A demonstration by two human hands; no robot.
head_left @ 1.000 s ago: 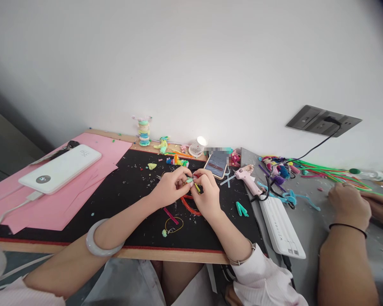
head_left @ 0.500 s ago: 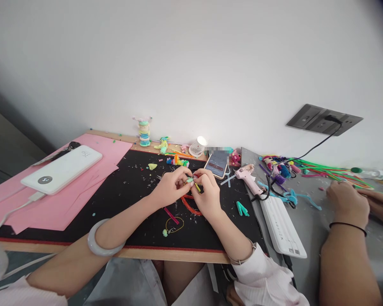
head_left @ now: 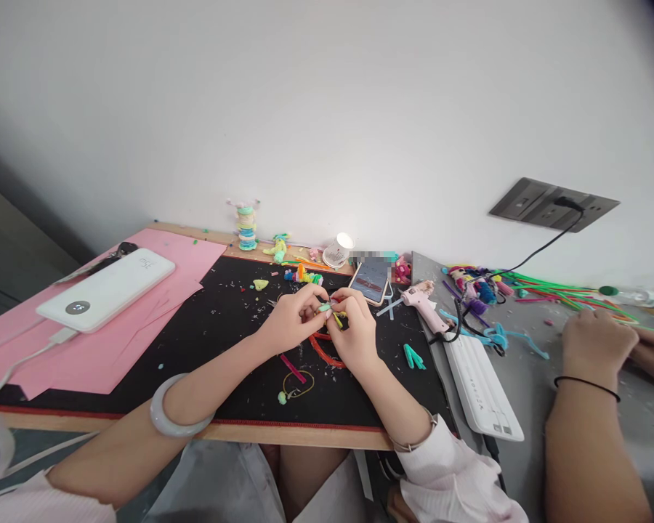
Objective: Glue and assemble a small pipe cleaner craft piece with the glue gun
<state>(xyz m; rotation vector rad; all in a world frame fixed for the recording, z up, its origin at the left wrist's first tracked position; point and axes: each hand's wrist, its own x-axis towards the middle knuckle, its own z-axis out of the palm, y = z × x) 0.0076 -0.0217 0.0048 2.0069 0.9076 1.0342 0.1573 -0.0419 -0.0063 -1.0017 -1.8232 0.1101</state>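
My left hand [head_left: 291, 318] and my right hand [head_left: 353, 330] meet over the black mat [head_left: 218, 341], fingertips pinched together on a small pipe-cleaner piece [head_left: 332, 311] with green and yellow bits. Both hands are closed on it. Under them lies a red pipe-cleaner loop [head_left: 324, 352], with a pink strip [head_left: 293, 368] and a thin yellow-brown ring [head_left: 298, 383] nearer me. A pale bangle circles my left wrist.
A white power bank [head_left: 106, 288] lies on pink paper [head_left: 87, 341] at left. A phone [head_left: 370, 280], a pink glue gun [head_left: 424, 299], a white keyboard [head_left: 482, 388] and coloured pipe cleaners [head_left: 556, 296] lie to the right. Another person's arm [head_left: 591, 407] rests at far right.
My hands stay in place, fingers only shifting slightly on the piece. The other person's hand at far right has moved a little.
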